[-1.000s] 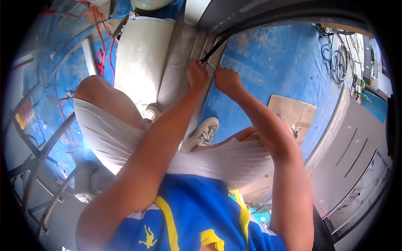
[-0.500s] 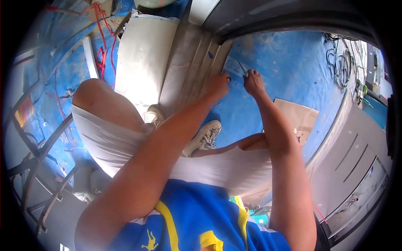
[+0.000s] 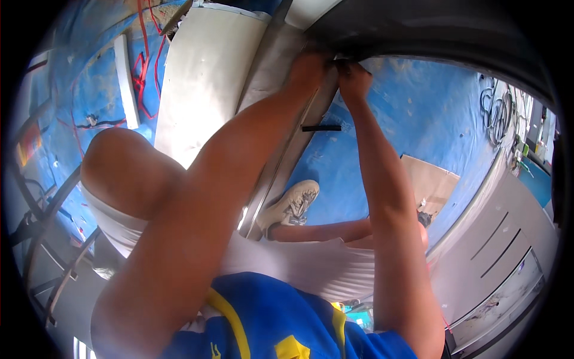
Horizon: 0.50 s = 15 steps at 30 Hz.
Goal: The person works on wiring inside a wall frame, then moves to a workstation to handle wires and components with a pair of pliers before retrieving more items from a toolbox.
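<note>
My left hand (image 3: 307, 70) is closed in shadow at the lower edge of a dark panel (image 3: 412, 33). Right beside it, my right hand (image 3: 354, 79) is curled with its fingers at the same spot. A small dark piece shows between the two hands, too dim to name; what either one grips is hidden. Below them, a short black strip (image 3: 321, 127) crosses the edge of a long grey-brown ridged board (image 3: 267, 99) and the blue sheet (image 3: 430, 107).
A cream curved panel (image 3: 206, 72) stands left of the board. Coiled cables (image 3: 499, 105) and a cardboard piece (image 3: 433, 182) lie to the right. Red cord (image 3: 140, 81) and a white bar (image 3: 125, 81) are at the left. My shoe (image 3: 293, 200) rests by the board.
Both hands have moved up to the dark panel's edge. The pointed tool seen in my right hand no longer shows. The black strip has come into sight on the board's edge.
</note>
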Tool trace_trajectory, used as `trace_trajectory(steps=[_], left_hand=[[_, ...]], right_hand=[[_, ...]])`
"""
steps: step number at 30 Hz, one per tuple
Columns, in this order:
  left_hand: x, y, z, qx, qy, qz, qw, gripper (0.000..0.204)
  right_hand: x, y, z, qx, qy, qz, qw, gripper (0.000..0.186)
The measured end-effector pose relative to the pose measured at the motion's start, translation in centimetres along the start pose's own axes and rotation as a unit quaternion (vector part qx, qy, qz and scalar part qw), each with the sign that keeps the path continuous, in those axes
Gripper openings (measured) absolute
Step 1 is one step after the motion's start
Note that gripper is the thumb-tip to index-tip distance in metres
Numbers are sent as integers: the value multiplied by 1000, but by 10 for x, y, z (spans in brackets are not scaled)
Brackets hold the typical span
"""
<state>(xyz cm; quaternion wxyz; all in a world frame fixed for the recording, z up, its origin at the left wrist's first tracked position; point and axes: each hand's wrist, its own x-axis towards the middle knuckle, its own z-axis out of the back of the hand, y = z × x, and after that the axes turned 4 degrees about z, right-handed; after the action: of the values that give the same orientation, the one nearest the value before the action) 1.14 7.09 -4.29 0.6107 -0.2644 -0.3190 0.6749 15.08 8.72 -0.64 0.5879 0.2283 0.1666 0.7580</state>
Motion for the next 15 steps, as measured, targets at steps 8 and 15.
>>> trace_trajectory(steps=[8,15], left_hand=[[38,8,-9,59,90,-8,994,24],[39,-7,1,158,133,28,978,38]], right_hand=[[8,-4,0,-19,-82,39,996,12],[9,-14,-4,-43,-87,44,994,11]])
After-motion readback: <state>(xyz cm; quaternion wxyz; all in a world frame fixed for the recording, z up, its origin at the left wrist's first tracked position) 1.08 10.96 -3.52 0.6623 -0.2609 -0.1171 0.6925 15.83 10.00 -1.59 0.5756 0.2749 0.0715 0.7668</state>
